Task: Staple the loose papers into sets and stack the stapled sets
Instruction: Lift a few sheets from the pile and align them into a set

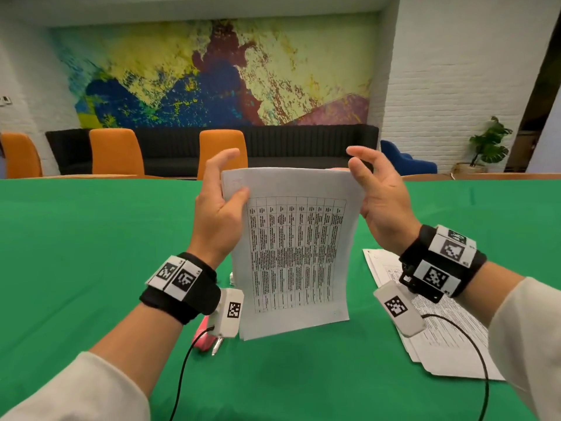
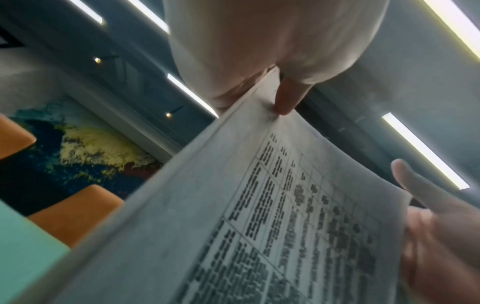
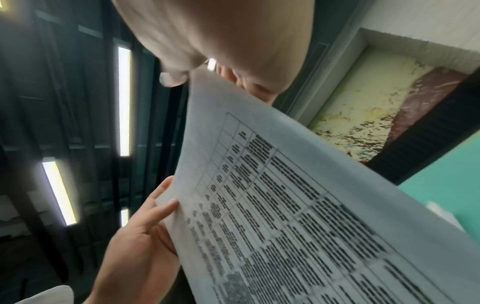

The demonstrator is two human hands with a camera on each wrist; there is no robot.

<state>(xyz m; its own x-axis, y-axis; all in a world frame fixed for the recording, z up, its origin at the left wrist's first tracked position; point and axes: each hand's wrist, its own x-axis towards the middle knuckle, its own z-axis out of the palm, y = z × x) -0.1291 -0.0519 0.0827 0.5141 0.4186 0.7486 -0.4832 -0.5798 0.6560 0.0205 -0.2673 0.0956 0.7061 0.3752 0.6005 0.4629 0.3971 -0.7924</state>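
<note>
Your left hand [image 1: 217, 208] holds the sheets [image 1: 296, 253] upright over the green table [image 1: 91, 253], thumb pressed on the front near the top left corner, fingers behind. Your right hand [image 1: 379, 192] steadies the top right edge; fingers loosely curled, grip cannot be told. The sheets' bottom edge meets the table. Pile [image 1: 440, 329] lies flat, right. Pink stapler [image 1: 202, 337] sits near left, under your wrist.

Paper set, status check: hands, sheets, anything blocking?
Left hand and right hand hold paper set upright by its side edges. Pink stapler partly hidden below. Nothing blocking.
</note>
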